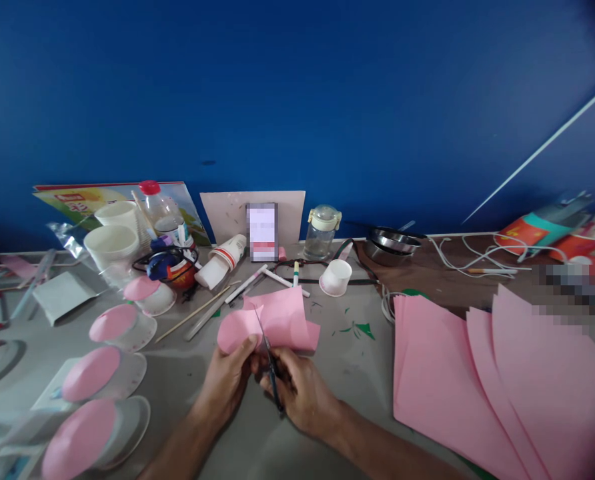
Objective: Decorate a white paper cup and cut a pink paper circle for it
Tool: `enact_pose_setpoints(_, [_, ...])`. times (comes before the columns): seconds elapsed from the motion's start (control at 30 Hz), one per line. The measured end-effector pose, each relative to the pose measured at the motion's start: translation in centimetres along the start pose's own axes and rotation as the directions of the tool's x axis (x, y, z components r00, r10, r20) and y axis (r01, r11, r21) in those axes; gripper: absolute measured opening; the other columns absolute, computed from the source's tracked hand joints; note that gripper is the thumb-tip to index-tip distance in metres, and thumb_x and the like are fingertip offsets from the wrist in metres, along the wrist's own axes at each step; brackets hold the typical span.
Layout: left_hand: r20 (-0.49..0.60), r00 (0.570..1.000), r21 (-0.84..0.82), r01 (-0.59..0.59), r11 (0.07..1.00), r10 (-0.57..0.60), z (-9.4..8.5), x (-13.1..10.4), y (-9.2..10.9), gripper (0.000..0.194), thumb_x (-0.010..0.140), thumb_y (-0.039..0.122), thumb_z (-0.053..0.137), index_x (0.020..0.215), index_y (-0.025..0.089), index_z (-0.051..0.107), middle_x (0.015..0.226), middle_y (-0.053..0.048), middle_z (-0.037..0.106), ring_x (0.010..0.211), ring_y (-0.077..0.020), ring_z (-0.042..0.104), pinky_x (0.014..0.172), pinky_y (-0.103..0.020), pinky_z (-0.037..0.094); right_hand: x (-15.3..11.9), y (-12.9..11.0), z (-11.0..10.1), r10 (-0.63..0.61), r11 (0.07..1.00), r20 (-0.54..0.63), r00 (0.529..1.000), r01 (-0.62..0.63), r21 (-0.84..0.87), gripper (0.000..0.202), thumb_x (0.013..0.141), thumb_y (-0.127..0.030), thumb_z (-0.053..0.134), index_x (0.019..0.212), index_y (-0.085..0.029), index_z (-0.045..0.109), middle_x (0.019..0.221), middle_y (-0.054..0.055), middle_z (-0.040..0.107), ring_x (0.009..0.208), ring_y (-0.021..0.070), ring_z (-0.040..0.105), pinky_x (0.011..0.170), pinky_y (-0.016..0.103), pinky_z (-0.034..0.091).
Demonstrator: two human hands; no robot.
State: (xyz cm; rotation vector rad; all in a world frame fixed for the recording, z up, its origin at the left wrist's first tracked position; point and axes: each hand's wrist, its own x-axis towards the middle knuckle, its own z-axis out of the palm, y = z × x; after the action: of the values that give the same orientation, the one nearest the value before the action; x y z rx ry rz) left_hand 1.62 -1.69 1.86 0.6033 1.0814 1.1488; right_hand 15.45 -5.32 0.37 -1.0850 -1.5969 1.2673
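My left hand point(226, 375) is closed on a piece of pink paper point(282, 319), its thumb pressed on a rounded part at the left. My right hand point(305, 390) grips a pair of scissors point(272, 373) with dark handles. Their blades point up and away from me and lie across the paper, between the rounded part and the curled rest of the sheet. Fingers of both hands nearly meet below the blades. To the left stands a row of paper cups with pink discs on their ends, the nearest being a pink-topped cup point(85, 437).
Pink sheets point(442, 360) lie stacked at the right. A white paper cup point(335, 277), a glass jar point(321, 233) and a phone point(262, 233) stand at the back. Markers and sticks point(207, 313) lie beyond my hands. Green paper scraps point(363, 330) dot the table.
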Motion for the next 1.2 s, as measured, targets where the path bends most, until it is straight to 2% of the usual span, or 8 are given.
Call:
enact_pose_setpoints(0.2, [0.018,0.999,0.045,-0.031,0.999,0.03,-0.3,0.2,-0.2,0.029,0.066,0.035,0.077,0.057,0.017,0.057,0.044,0.006,0.049,0.043,-0.0088,0.043,0.048,-0.022,0.037,0.1,-0.2,0.0,0.011,0.999,-0.016,1.0,-0.012,-0.041,0.018,0.09,-0.033,0.053,0.099,-0.018,0.057,0.077,0.004,0.068,0.064,0.0147,0.062,0.061,0.023,0.048])
enact_pose_setpoints(0.43, [0.025,0.999,0.078,-0.035,0.996,0.033,-0.5,0.3,-0.2,0.032,0.067,0.038,0.076,0.055,0.017,0.056,0.042,0.005,0.047,0.044,-0.0107,0.047,0.05,-0.024,0.039,0.1,-0.6,0.0,0.043,0.997,-0.028,0.999,-0.045,-0.057,0.012,0.088,-0.024,0.052,0.098,-0.019,0.057,0.076,0.003,0.069,0.063,0.0146,0.062,0.06,0.023,0.048])
enact_pose_setpoints(0.63, [0.039,0.999,0.114,-0.027,0.993,0.022,-1.0,0.3,-0.1,0.034,0.069,0.04,0.076,0.056,0.016,0.056,0.04,0.005,0.046,0.043,-0.0093,0.046,0.048,-0.022,0.038,0.1,0.0,0.0,0.043,0.994,-0.04,0.998,-0.047,-0.096,0.012,0.086,-0.021,0.055,0.096,-0.017,0.059,0.072,0.002,0.067,0.063,0.0138,0.061,0.059,0.022,0.046])
enact_pose_setpoints(0.83, [0.031,0.999,0.169,-0.013,0.986,0.007,-1.0,0.1,0.5,0.037,0.069,0.042,0.075,0.052,0.016,0.054,0.037,0.005,0.043,0.041,-0.0095,0.046,0.044,-0.02,0.035,0.1,0.3,-0.1,0.028,0.995,-0.026,0.999,-0.03,-0.098,0.015,0.087,-0.022,0.054,0.1,-0.017,0.059,0.078,0.003,0.068,0.066,0.014,0.061,0.06,0.022,0.046])
enact_pose_setpoints(1.03, [0.063,0.998,0.244,-0.016,0.97,0.001,-1.4,0.4,1.3,0.037,0.068,0.044,0.074,0.053,0.016,0.055,0.036,0.006,0.042,0.043,-0.0111,0.052,0.045,-0.019,0.036,0.1,0.1,-0.4,0.058,0.995,0.003,0.998,-0.058,-0.086,0.013,0.085,-0.019,0.055,0.097,-0.018,0.059,0.073,0.0,0.065,0.063,0.0127,0.059,0.058,0.021,0.045])
enact_pose_setpoints(1.2, [0.078,0.996,0.377,-0.073,0.923,0.047,-2.0,0.5,1.7,0.038,0.072,0.046,0.07,0.052,0.017,0.054,0.036,0.004,0.044,0.043,-0.0124,0.053,0.045,-0.02,0.036,0.2,0.0,-0.6,0.098,0.989,0.008,0.995,-0.096,-0.115,0.009,0.083,-0.018,0.057,0.092,-0.017,0.058,0.071,0.0,0.065,0.06,0.0121,0.057,0.055,0.02,0.041])
